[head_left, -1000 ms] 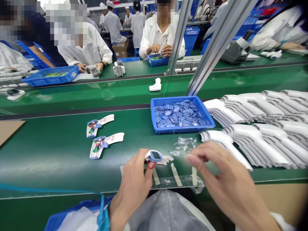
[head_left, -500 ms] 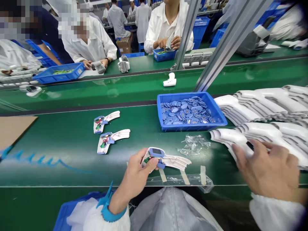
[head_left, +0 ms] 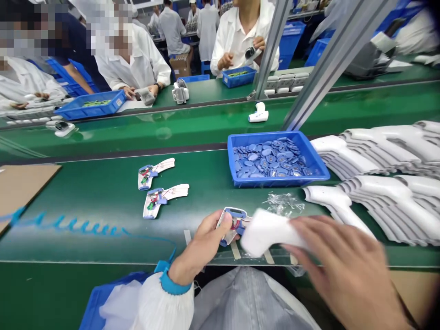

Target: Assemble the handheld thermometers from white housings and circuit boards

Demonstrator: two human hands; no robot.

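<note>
While the left hand [head_left: 206, 240] grips a wired half-shell [head_left: 238, 224] under its thumb, the right hand [head_left: 340, 261] pinches a white shell [head_left: 266, 233] just to its right.
Blurred, the white shell lies with its long axis roughly sideways, broad end toward the left fingers, slimmer end in the right ones; it overlaps the wired half-shell's right part in view, but whether they touch I cannot tell. Both are over the near edge of the green table [head_left: 103, 192]; leftward room is crossed by a blue coiled cord [head_left: 74, 224], while stacked shells [head_left: 388, 199] and a blue tray [head_left: 282, 184] bound the right and far sides.
</note>
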